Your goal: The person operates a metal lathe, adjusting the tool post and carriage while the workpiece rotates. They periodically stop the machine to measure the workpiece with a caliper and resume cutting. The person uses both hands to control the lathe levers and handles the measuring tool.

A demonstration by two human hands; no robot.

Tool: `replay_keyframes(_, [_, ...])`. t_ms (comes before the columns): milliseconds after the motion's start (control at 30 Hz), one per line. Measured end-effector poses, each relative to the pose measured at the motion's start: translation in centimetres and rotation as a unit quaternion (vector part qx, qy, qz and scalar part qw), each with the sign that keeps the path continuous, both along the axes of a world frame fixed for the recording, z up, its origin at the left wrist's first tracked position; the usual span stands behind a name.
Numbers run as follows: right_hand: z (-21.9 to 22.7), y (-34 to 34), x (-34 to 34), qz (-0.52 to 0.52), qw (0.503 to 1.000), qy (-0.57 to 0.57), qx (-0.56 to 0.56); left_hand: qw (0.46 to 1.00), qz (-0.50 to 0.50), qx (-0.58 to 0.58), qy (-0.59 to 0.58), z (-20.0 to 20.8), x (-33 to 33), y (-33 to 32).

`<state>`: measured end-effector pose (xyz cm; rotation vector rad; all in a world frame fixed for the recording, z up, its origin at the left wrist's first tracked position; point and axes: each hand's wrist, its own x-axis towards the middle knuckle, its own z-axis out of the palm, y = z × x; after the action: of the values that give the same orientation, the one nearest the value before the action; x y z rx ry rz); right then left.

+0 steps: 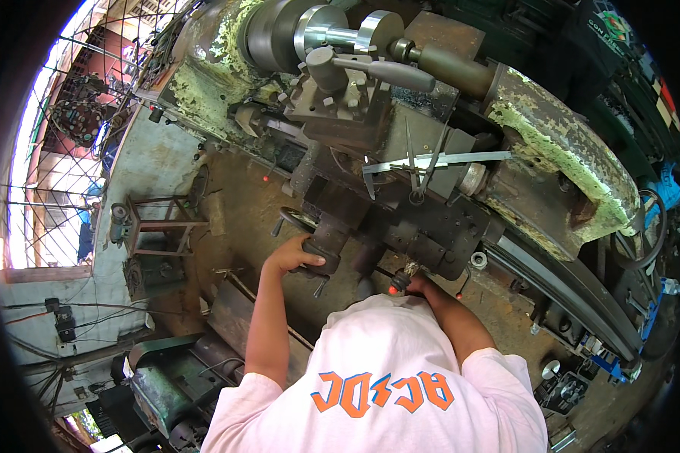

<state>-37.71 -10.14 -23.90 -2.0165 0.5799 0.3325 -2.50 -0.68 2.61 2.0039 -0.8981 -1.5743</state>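
Grips with the left hand (291,255) a dark crank hub (326,261) jutting from the near edge of the lathe carriage (449,234), clamped on with the thumb along its side and the other fingers partly hidden. Has a short crank handle (321,286) just below that hub and a handwheel (299,220) just beyond the hand, toward the lathe's left end. Holds the right hand (418,285) low at the same near edge, just beside a dark knob (402,281) and a red ball (393,290); cannot tell whether closed on either or apart, being mostly hidden by the shirt (408,340) and forearm.

Faces, farther in on the carriage, a tool block (336,121) topped by a long handle (400,73). Shows to its right a caliper (465,159) lying nearly level, with a pair of dividers (410,147) crossing it. Reveals along the far edge a shiny metal spool (338,36), set between the dark chuck (268,34) at the left end and the tailstock (559,155) toward the right.
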Motion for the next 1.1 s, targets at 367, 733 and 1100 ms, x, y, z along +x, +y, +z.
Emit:
replay_keyframes(367, [-1.3, -0.1, 0.7, 0.079, 0.994, 0.064, -0.041, 0.995, 0.002, 0.008, -0.101, 0.9, -1.4, 0.0])
replay_keyframes(733, [-7.9, 1.8, -0.1, -0.059, 0.997, 0.023, -0.036, 0.981, -0.002, 0.037, -0.188, 2.3, -3.2, -0.5])
replay_keyframes(1100, [-6.0, 1.4, 0.1, -0.069, 0.997, 0.007, -0.025, 0.968, -0.01, 0.038, -0.249, 3.2, -4.4, -0.8])
